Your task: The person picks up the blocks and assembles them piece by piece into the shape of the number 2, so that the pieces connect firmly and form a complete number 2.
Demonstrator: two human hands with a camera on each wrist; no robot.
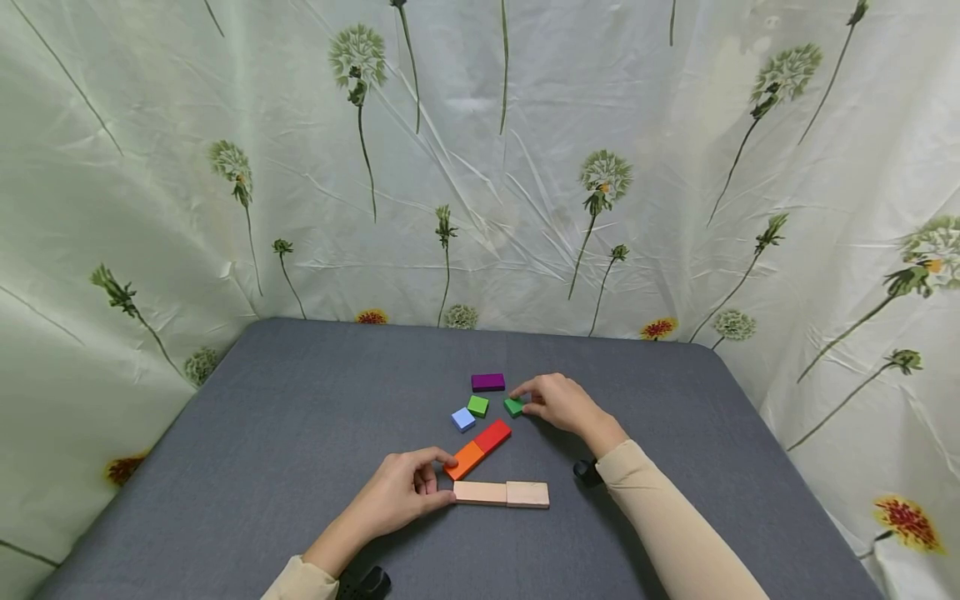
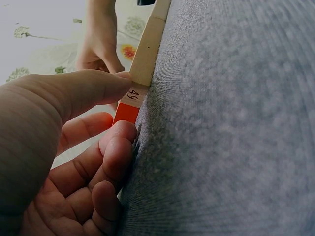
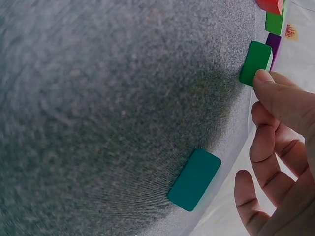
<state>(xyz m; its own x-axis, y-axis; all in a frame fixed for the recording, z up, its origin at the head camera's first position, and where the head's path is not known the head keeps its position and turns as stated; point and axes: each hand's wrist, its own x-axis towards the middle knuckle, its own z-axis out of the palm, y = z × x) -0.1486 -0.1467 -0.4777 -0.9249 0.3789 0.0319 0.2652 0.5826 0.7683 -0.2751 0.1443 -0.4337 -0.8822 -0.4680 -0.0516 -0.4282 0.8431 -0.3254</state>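
Note:
My left hand (image 1: 396,493) has its index fingertip on the orange block (image 1: 464,461) and its thumb at the left end of a pale wooden block (image 1: 480,493). That wooden end bears a handwritten number (image 2: 133,94) in the left wrist view. Farther back, my right hand (image 1: 567,406) pinches a dark green block (image 3: 255,64) between thumb and index finger, close over the cloth. A red block (image 1: 495,434) lines up end to end with the orange one, slanting away. A second wooden block (image 1: 527,494) continues the first to the right.
Behind the red block lie a light blue block (image 1: 462,419), a light green block (image 1: 477,406) and a purple block (image 1: 487,382). In the right wrist view a teal block (image 3: 194,179) rests below the right hand. Grey cloth (image 1: 322,392) covers the table; a flowered curtain (image 1: 480,167) hangs behind.

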